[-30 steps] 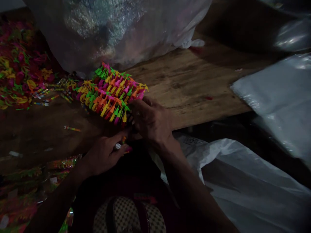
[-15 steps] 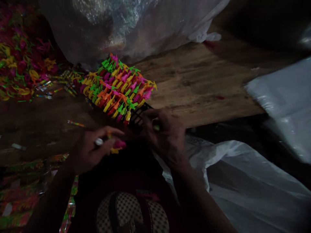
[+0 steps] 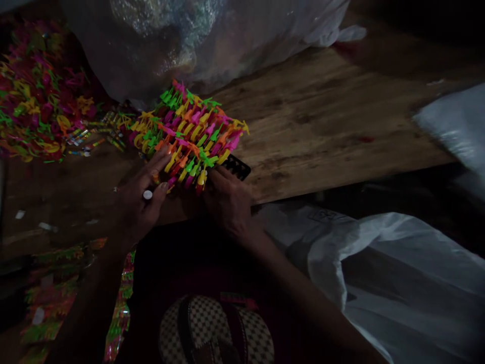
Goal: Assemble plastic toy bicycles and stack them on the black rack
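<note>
Several small bright plastic pieces (image 3: 197,129) in pink, green, yellow and orange stand in tight rows on a black slotted rack (image 3: 238,167). At the near left side of these rows is my left hand (image 3: 138,202), fingers curled round a small white-ended piece (image 3: 147,194). A bit of orange shows between its fingers, and its fingertips touch or nearly touch the rows. My right hand (image 3: 229,199) is closed at the rack's near edge, knuckles up. Its fingertips are hidden, so what they hold cannot be made out.
A loose heap of similar plastic pieces (image 3: 41,101) lies at the left, beside thin patterned sticks (image 3: 94,134). A large clear plastic bag (image 3: 235,45) stands behind the rows on the wooden table (image 3: 322,121). White plastic sheeting (image 3: 379,253) hangs at the right; packed pieces (image 3: 49,303) are lower left.
My left hand has moved up to the rows; the pink and yellow piece at its fingertips no longer shows clearly. My right hand has shifted left and closed against the rack's near edge.
</note>
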A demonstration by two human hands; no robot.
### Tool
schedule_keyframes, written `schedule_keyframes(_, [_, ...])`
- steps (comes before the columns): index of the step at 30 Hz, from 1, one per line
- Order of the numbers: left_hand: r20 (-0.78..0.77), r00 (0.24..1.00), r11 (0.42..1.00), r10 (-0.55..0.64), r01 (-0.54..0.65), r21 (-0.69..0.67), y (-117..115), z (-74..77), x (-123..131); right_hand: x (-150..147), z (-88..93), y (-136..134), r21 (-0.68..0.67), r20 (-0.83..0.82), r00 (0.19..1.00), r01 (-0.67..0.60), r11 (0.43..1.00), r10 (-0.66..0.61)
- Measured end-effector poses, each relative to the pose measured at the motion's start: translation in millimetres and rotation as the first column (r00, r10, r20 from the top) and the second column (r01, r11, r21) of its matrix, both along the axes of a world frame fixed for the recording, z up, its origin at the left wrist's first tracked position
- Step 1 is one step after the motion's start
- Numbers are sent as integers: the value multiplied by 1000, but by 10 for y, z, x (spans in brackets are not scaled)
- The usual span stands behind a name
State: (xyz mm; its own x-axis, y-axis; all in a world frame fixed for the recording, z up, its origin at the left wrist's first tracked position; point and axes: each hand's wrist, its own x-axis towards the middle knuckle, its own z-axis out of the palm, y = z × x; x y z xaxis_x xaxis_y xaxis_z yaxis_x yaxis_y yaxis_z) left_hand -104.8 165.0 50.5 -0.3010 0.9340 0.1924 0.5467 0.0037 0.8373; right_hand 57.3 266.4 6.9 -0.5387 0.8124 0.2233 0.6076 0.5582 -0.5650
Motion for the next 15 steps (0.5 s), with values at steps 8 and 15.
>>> schedule_keyframes(8, [-78,996,998,-45,42,-37,-14,56,-2,-5,-117,28,27,-105,994,-12,1000,14])
schedule_keyframes(15, [-120,992,999,-39,42,21,19,36,-22,-69,-221,38,109,-74,997,34,993,-26])
